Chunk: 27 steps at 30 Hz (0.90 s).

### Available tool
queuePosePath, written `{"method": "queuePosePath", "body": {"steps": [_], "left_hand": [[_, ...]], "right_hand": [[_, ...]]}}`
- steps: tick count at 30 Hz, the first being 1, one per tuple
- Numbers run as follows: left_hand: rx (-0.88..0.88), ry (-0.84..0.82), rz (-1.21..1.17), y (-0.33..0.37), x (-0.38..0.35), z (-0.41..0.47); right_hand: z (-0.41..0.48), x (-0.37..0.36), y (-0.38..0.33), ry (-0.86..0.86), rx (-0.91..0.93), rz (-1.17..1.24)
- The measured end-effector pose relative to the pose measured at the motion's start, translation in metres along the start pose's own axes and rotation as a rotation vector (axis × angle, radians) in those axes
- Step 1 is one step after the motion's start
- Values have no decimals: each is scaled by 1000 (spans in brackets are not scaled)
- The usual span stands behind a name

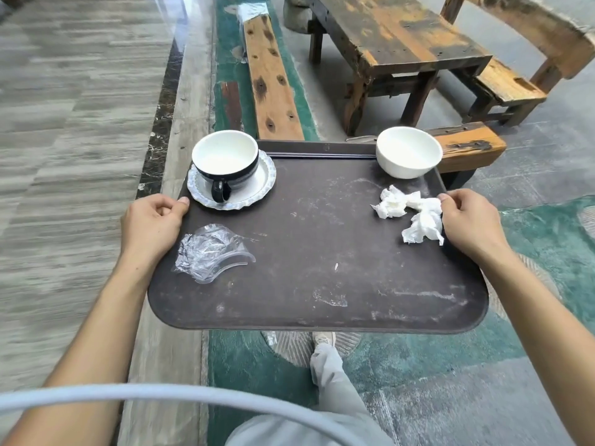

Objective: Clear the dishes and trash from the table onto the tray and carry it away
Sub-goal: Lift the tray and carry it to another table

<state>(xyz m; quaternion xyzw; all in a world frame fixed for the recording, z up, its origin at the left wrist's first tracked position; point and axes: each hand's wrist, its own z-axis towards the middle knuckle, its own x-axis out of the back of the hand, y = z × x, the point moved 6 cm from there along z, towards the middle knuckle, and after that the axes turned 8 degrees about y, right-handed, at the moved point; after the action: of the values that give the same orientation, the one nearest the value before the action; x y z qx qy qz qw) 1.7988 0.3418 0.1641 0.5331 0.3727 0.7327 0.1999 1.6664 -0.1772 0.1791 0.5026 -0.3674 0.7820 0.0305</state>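
The left hand [151, 220] grips the dark tray [318, 262] at its 9 o'clock edge, fingers [167, 207] curled around the rim; the right hand [467, 220] clasps the 3 o'clock edge likewise. At 11 o'clock a black-and-white cup [225, 162] stands on a saucer [260, 178]; at 1 o'clock, an empty white bowl [409, 151]. Crumpled tissue [415, 214] lies at 3 o'clock, clear plastic wrap [209, 249] at 8 o'clock. Worn wooden benches [273, 82] stand on the grey-green floor [531, 246].

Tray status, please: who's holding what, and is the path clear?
Left hand and right hand grip the tray edges. Aboard: cup on saucer, bowl, tissues, plastic wrapper. Wooden bench close ahead.
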Motion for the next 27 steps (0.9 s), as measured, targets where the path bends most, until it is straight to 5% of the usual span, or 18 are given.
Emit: {"method": "queuePosePath", "body": {"steps": [27], "left_hand": [[5, -16, -54, 147, -263, 237]], "right_hand": [[371, -92, 11, -18, -17, -10]]}}
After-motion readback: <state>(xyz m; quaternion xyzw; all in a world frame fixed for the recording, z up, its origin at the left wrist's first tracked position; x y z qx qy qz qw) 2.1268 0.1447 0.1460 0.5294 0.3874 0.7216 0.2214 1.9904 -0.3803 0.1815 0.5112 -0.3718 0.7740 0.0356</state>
